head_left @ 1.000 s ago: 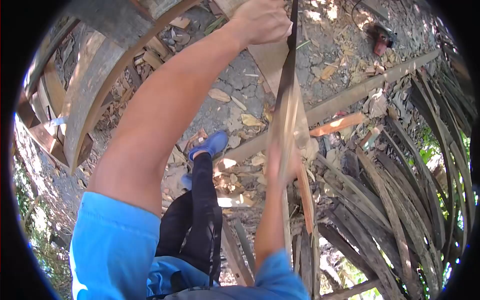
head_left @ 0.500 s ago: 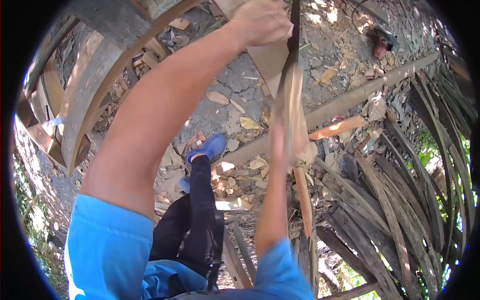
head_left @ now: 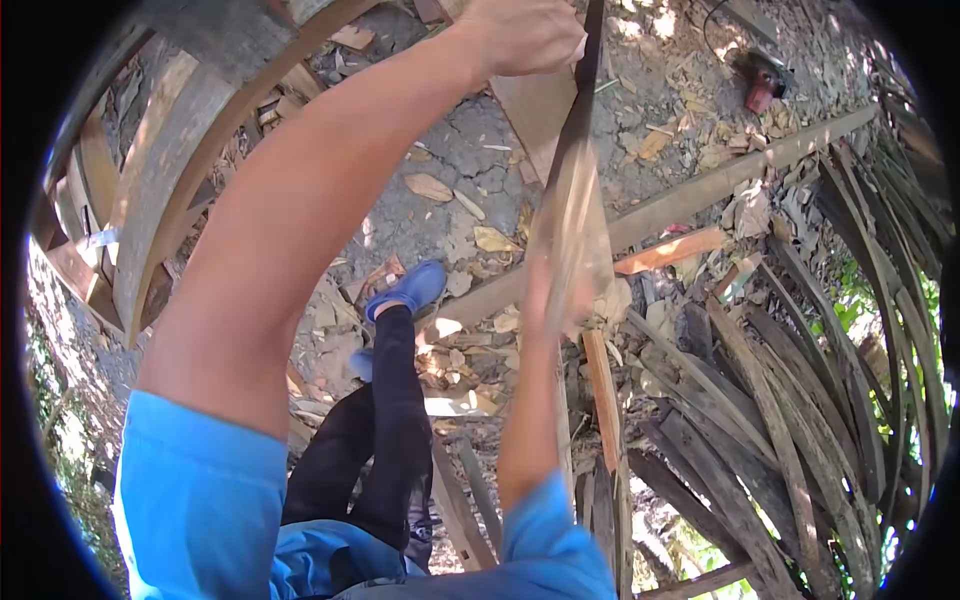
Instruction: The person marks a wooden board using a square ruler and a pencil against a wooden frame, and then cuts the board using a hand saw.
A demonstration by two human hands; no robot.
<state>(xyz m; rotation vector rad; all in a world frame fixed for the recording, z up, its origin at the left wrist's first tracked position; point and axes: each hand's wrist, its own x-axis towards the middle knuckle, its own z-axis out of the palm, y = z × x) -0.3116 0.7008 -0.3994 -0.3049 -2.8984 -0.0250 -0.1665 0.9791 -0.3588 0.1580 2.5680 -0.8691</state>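
My left hand [head_left: 522,38] is closed in a fist at the upper end of a flat wooden board [head_left: 535,112], close beside a long dark blade; its fingertips are hidden. The blade belongs to what looks like a handsaw [head_left: 579,115], standing edge-on over the board and running down toward me. Its wood-coloured near part is smeared by motion. My right hand [head_left: 560,295] is wrapped round this near end, its fingers blurred. Below, the board slants down to the right over a long timber beam [head_left: 660,213].
Curved planks [head_left: 205,130] rise at the left. Several weathered wooden strips [head_left: 770,400] lie heaped at the right. A corded red power tool [head_left: 762,85] is on the ground at the upper right. An orange-brown offcut [head_left: 672,250] lies by the beam. My foot wears a blue shoe [head_left: 410,287].
My right hand and the blurred near end of the saw have shifted slightly down and left, toward me. My left hand keeps its place at the board. The whole view has shifted a little.
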